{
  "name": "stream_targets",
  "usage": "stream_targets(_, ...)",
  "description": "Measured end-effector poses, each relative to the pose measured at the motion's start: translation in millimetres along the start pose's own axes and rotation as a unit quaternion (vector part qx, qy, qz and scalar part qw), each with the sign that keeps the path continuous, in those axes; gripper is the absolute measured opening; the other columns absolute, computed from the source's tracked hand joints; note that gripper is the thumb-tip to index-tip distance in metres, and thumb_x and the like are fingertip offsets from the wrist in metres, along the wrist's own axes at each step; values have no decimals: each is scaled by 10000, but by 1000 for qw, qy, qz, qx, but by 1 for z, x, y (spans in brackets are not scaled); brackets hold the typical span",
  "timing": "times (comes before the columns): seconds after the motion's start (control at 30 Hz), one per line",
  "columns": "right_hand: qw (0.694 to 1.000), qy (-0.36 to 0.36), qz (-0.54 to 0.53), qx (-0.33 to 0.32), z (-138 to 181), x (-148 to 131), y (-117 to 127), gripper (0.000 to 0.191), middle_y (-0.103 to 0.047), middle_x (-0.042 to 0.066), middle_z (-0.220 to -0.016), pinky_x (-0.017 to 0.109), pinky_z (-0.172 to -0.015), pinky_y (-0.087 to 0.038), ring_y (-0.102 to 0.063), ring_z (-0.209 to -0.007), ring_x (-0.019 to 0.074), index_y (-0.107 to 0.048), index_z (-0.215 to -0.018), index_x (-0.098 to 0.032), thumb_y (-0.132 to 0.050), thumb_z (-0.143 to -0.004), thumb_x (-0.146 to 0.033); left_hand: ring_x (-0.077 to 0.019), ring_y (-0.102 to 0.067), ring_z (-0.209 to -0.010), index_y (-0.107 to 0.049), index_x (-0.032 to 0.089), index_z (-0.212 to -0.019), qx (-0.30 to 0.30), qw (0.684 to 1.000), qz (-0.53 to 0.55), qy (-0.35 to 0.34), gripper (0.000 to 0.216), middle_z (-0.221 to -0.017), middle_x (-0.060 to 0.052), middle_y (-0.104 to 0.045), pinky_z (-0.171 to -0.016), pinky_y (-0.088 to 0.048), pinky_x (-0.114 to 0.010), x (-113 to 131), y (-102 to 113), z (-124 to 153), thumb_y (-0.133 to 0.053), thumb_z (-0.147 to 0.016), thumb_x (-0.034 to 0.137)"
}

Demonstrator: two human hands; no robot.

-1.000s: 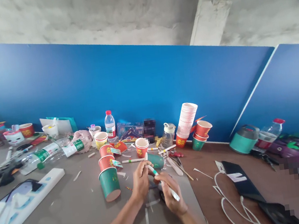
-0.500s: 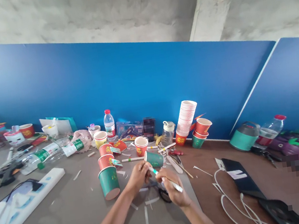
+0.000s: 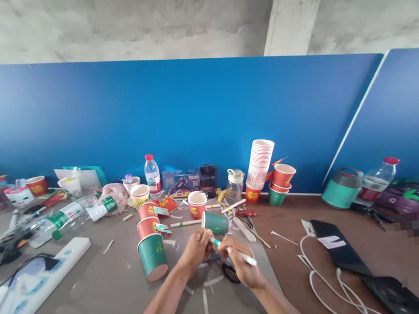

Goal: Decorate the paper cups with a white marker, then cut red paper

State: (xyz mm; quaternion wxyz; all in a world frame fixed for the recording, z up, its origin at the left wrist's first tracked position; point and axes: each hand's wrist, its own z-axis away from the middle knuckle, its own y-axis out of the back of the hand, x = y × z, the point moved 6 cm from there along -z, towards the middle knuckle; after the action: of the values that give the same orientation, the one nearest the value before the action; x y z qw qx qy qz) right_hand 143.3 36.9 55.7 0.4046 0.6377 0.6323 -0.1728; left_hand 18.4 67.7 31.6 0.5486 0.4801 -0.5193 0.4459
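Observation:
A white marker point(image 3: 249, 260) with a green band lies slantwise between both hands. My right hand point(image 3: 244, 263) is closed around its barrel, with the white end sticking out to the right. My left hand point(image 3: 197, 248) pinches the marker's other end, and its fingertips hide the tip. Just beyond the fingers, a green paper cup point(image 3: 216, 222) rests on its side. Partly under my right hand shows the black handle of what looks like scissors point(image 3: 230, 273). Thin white paper strips point(image 3: 205, 307) lie scattered nearby.
To the left is a row of tipped paper cups point(image 3: 153, 257) and a white power strip point(image 3: 49, 291). A tall cup stack point(image 3: 260, 163) leans by the blue partition point(image 3: 195, 107). White cables point(image 3: 315, 287) and a black device point(image 3: 341, 248) are at right.
My hands keep the same grip on the marker, with only a slight shift. The view has moved a little; the cups and the rest stay in place.

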Motion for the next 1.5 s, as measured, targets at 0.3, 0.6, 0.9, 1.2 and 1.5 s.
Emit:
stream_targets(0.3, 1000, 7, 10, 17, 1, 3, -2, 301, -545, 1, -632, 263, -554, -413, -509, -574, 143, -630, -786, -186, -368, -887, -293, -55, -277, -340, -399, 212, -615, 29, 999, 10, -9, 349, -413, 113, -319, -378, -184, -190, -11, 1, -5, -382, -772, 523)
stream_targets(0.6, 998, 28, 56, 26, 1, -1, -1, 268, -599, 20, -730, 284, -620, -471, -564, -649, 156, -631, -889, -204, -367, -890, -254, -77, -345, -358, -538, 169, -855, 94, 994, -20, -56, 440, -449, 91, -406, -385, -271, -200, -9, 11, -9, -337, -800, 557)
stream_targets(0.9, 880, -62, 424, 207, -5, 50, 53, 457, -602, 166, -1019, 470, -870, -398, -525, -974, 303, -433, -1235, -93, -466, -802, -235, -232, -564, -979, -590, 205, -1007, 215, 952, -140, -170, 299, -1024, -79, -628, -897, -417, -412, -12, 39, -14, -535, -735, 316)
stream_targets(1.2, 863, -206, 458, 53, 3, 81, 38, 813, -526, 169, -1268, 617, -997, -125, -411, -1187, 376, -188, -1409, -141, -543, -704, -337, -220, -516, -1112, -446, 223, -1267, 180, 924, -269, -206, 515, -1206, -90, -577, -982, -393, -419, -19, 18, -16, -443, -759, 140)
stream_targets(1.5, 867, -183, 461, 45, 8, 94, 36, 850, -524, 194, -1246, 637, -966, -172, -460, -1165, 384, -130, -1421, -122, -468, -668, -327, -231, -519, -1117, -414, 173, -1248, 248, 916, -246, -197, 459, -1193, -136, -566, -979, -398, -425, -10, 27, -5, -412, -791, 127)
